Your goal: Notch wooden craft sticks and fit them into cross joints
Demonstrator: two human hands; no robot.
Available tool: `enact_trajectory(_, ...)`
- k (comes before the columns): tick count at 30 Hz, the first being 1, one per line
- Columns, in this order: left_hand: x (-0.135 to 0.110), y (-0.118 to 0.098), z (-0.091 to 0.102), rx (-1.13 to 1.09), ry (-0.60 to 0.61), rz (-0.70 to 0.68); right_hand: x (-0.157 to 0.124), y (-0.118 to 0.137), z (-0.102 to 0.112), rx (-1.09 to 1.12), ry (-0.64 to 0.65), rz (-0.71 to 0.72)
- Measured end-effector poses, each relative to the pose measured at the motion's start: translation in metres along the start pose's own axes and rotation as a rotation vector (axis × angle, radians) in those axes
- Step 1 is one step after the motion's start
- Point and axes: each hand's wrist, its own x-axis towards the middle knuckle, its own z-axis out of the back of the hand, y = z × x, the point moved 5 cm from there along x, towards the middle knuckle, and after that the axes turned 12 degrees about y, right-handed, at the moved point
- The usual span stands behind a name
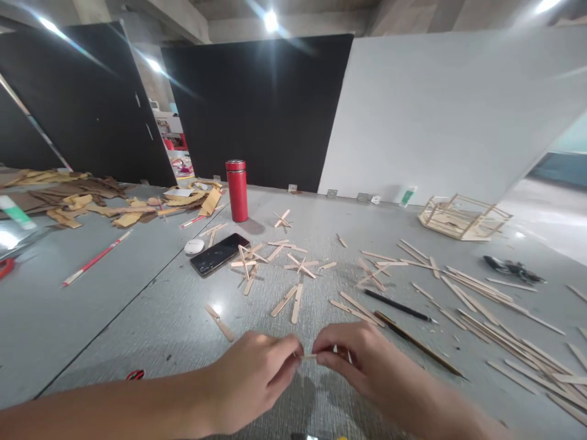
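Between my two hands is a small wooden craft stick (308,357), held level just above the grey table. My left hand (263,373) pinches one end of it between thumb and fingers. The other end sits in the closed fingertips of my right hand (358,357). Most of the stick is hidden by the fingers. Just beyond the hands lie notched craft sticks (297,304), and a single notched stick (220,322) rests off to the left. Past my right hand are a black pen (398,305) and a thin dark brush-like tool (417,344).
Small crossed-stick pieces (301,266) lie mid-table near a black phone (219,254) and a white earphone case (194,246). A red flask (237,191) stands behind. Long wooden strips (499,330) spread at right, below a stick frame (463,219). Torn cardboard (92,198) covers the far left.
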Motion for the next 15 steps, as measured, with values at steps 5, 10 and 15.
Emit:
enact_trajectory(5,0.007,0.016,0.019,0.151,-0.126,0.111,-0.013,-0.017,-0.007,-0.179,0.116,-0.058)
enact_trajectory(10,0.016,0.048,0.034,0.211,-0.218,0.211,-0.031,-0.025,-0.005,-0.177,0.282,-0.143)
enact_trajectory(15,0.019,0.058,0.029,0.137,-0.229,0.193,-0.033,-0.028,-0.009,-0.189,0.357,-0.219)
